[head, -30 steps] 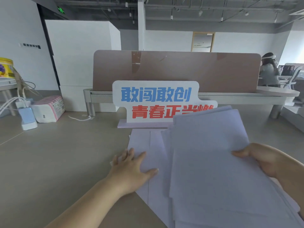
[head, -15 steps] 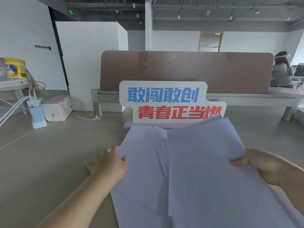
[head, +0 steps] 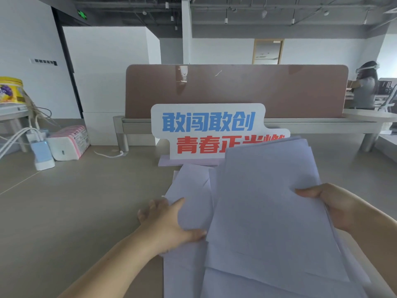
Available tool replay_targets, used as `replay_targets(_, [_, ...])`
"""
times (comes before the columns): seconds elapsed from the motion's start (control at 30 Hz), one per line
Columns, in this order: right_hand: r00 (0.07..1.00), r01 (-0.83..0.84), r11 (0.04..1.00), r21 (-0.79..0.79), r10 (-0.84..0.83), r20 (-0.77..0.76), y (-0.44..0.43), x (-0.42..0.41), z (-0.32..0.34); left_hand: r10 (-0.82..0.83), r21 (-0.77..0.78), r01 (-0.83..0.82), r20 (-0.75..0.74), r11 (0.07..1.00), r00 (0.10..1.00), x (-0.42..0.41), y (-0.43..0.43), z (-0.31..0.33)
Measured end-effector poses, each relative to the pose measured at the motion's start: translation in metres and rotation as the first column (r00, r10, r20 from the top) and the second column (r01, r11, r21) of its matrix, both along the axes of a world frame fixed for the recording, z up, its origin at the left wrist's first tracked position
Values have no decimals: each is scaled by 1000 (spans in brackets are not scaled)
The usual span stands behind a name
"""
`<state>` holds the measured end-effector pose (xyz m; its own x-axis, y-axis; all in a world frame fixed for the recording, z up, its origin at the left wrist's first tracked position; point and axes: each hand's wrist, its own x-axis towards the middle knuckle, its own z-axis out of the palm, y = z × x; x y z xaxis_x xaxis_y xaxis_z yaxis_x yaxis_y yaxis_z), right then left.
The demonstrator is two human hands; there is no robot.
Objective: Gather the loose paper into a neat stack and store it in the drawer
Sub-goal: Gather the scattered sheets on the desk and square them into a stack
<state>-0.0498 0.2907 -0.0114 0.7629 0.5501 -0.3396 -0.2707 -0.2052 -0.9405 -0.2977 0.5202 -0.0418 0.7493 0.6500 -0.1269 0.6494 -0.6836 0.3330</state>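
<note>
- The counter (head: 75,211) in front of you is wide and mostly bare on the left; the paper covers its middle and right.
- A slogan sign (head: 208,130) stands upright at the far edge of the paper, so there is little room to push sheets away from you.
- The held bundle (head: 268,211) is the largest piece of paper. It is lifted off the counter and tilted, its long axis running away from you, its top corner covering part of the sign.
- The loose sheets (head: 191,190) lie flat on the counter, to the left of the bundle and partly under it, fanned at odd angles.
- Your right hand (head: 335,207) pinches the bundle's right edge, thumb on top and fingers hidden beneath.
- Your left hand (head: 169,222) is nearer the loose sheets: it rests on their left edge, thumb over the paper and fingers curled at the margin, seemingly starting a pinch.
- The sheets lie to the right of that hand, so it probably must sweep them towards the bundle.
- No drawer is in view.
</note>
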Motion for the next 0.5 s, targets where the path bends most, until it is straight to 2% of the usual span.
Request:
replay_targets(0.07, [1000, 10, 1000, 9, -10, -9, 0, -1, 1, -26, -136, 52, 184, 989, 983, -1, -4, 1])
replay_targets(0.13, [1000, 17, 999, 32, -17, -21, -1, 0, 1, 90, -312, 33, 372, 950, 924, -1, -4, 1])
replay_targets(0.2, [999, 23, 998, 66, -21, -29, -2, 0, 2, 213, -435, 26, 491, 900, 845, -1, -2, 3])
replay_targets(0.33, [999, 16, 993, 114, -10, -53, 0, -1, 3, 414, -619, 66, 598, 783, 686, 1, 4, 8])
replay_targets(0.5, [994, -102, 994, 48, 103, -31, 7, -10, 3, 587, -745, 64, 573, 664, 572, 4, 5, 8])
